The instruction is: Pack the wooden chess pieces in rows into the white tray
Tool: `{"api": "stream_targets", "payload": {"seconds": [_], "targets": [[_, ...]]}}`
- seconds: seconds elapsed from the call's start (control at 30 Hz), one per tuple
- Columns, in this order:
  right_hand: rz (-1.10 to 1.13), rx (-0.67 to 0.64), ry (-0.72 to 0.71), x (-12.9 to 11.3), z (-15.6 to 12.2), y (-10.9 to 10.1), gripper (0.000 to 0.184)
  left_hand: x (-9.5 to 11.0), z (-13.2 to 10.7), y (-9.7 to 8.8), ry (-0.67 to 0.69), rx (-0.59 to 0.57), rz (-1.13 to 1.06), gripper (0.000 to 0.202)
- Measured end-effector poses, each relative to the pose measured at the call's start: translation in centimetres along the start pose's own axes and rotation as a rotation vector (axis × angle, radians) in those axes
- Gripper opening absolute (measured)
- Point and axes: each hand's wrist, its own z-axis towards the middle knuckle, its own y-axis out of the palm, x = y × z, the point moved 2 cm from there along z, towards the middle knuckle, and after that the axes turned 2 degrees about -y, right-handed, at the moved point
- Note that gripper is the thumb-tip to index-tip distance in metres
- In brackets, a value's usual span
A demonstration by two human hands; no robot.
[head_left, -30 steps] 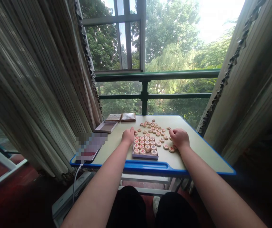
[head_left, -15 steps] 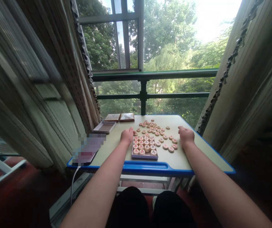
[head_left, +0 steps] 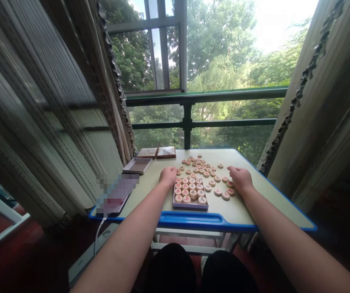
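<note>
A shallow lilac box (head_left: 191, 206) holds rows of round wooden Chinese chess pieces (head_left: 186, 199) marked with red or dark characters. One gap shows in its front row. My left hand (head_left: 168, 176) is closed beside the box's far left corner, next to a loose piece (head_left: 179, 172); what its fingers hold, if anything, is hidden. On the right, my right hand (head_left: 241, 179) has its fingers curled in, close by a loose piece (head_left: 230, 184) at the edge of the scatter. Its grip is turned away from view. Several other loose pieces (head_left: 204, 171) lie beyond and right of the box.
An open box lid (head_left: 137, 165) lies at the left, behind a blurred phone-like device (head_left: 117, 199) with a white cable (head_left: 97, 232). Two flat boxes (head_left: 166, 152) sit at the far edge. A blue tray groove (head_left: 191, 218) runs along the table's front. Curtains (head_left: 309, 106) flank the window.
The view has shifted slightly, moving the table right and down in the picture. My right hand has come a little left, nearer the loose pieces. My left hand's fingertips have dropped lower beside the box.
</note>
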Motion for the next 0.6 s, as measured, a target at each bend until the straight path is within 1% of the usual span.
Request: {"api": "stream_targets", "payload": {"seconds": [0.07, 0.13, 0.23, 0.3, 0.33, 0.37, 0.4, 0.5, 0.57, 0.6], "targets": [[-0.025, -0.024, -0.001, 0.0, 0.1, 0.1, 0.031, 0.3, 0.6, -0.1, -0.038, -0.001, -0.006, 0.020], [-0.021, -0.019, 0.007, 0.1, 0.3, 0.2, 0.031, 0.8, 1.4, -0.2, -0.062, -0.018, 0.000, 0.022], [0.054, 0.087, 0.035, 0.6, 0.8, 0.2, 0.030, 1.4, 2.5, -0.1, -0.075, -0.048, 0.013, 0.030], [0.100, 0.147, 0.050, 0.9, 1.1, 0.1, 0.029, 1.5, 3.0, 0.0, -0.054, -0.060, 0.063, 0.031], [0.115, 0.157, 0.055, 1.0, 1.2, 0.1, 0.029, 1.4, 3.1, 0.1, -0.034, -0.056, 0.102, 0.031], [0.124, 0.157, 0.060, 1.0, 1.3, 0.1, 0.029, 1.3, 3.2, 0.0, -0.014, -0.048, 0.150, 0.032], [0.127, 0.150, 0.065, 1.0, 1.3, 0.1, 0.030, 1.1, 3.2, -0.1, -0.006, 0.005, 0.182, 0.035], [0.120, 0.123, 0.084, 0.7, 1.1, 0.1, 0.031, 0.7, 3.2, -0.5, 0.080, 0.035, 0.174, 0.041], [0.118, 0.112, 0.090, 0.4, 0.9, 0.0, 0.030, 0.6, 3.1, -0.8, 0.117, 0.008, 0.192, 0.043], [0.120, 0.105, 0.091, 0.3, 0.8, 0.0, 0.030, 0.6, 3.0, -1.0, 0.123, -0.023, 0.204, 0.044]]}}
